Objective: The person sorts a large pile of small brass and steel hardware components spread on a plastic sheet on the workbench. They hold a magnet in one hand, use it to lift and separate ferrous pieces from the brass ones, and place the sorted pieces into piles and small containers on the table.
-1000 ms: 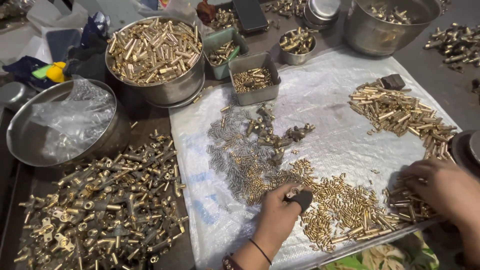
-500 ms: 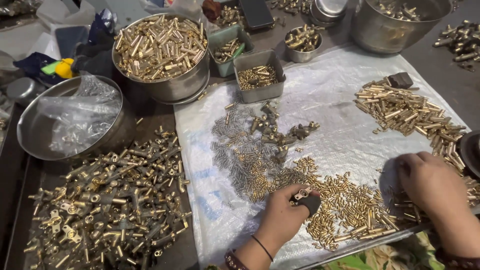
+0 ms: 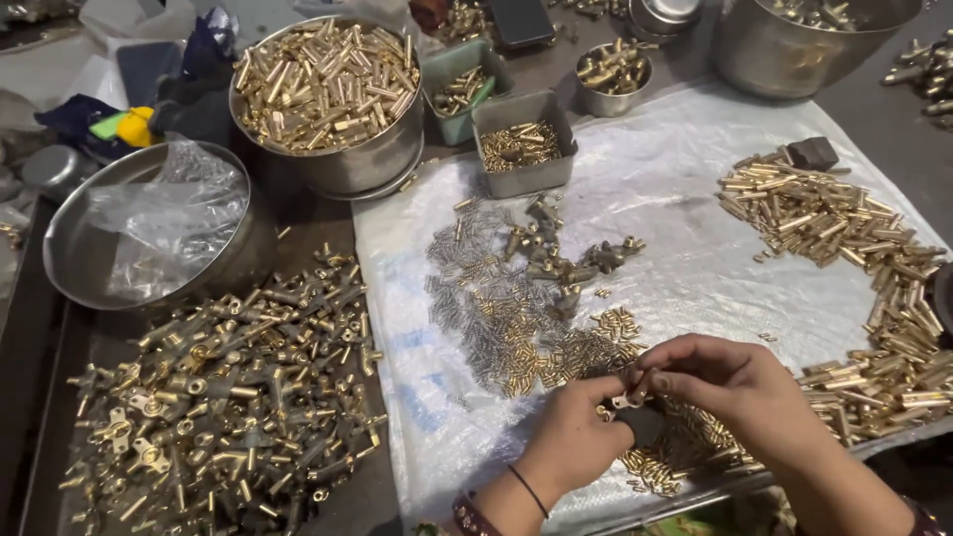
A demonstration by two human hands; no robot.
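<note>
Head view: small brass piece (image 3: 623, 400) is pinched between left hand (image 3: 576, 437) and right hand (image 3: 730, 387), brought together over white sheet (image 3: 675, 199), at its near edge. Fitting step judged in hand; precise fingertip alignment is called for next.

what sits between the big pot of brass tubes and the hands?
Head view: a scatter of small silvery and brass pins on the white sheet lies between the pot and both hands.

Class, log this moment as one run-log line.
left hand: holds dark block | right hand: pinches small brass piece | below: brass pins, white sheet
</note>
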